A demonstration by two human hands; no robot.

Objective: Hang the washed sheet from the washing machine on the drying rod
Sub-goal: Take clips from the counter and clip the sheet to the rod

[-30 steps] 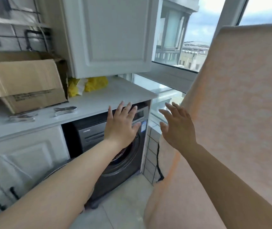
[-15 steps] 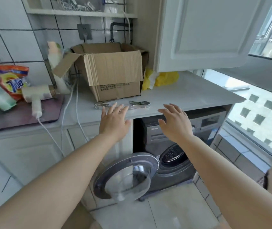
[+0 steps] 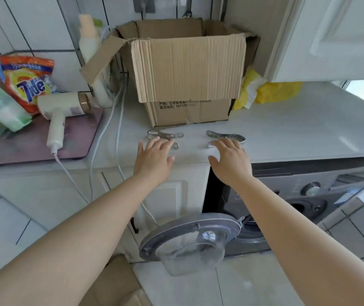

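I have both hands out over the counter [image 3: 298, 133], fingers spread and holding nothing. My left hand [image 3: 154, 157] hovers at the left metal clip [image 3: 165, 136], my right hand [image 3: 231, 161] at the right metal clip [image 3: 227, 136]; I cannot tell if fingertips touch them. The sheet is out of view. The washing machine [image 3: 309, 195] sits below right, its door [image 3: 189, 237] open. I judge the step is taking the clips: close thumb and fingers across each one's middle, lift straight up, clear of the cardboard box [image 3: 189, 69] behind.
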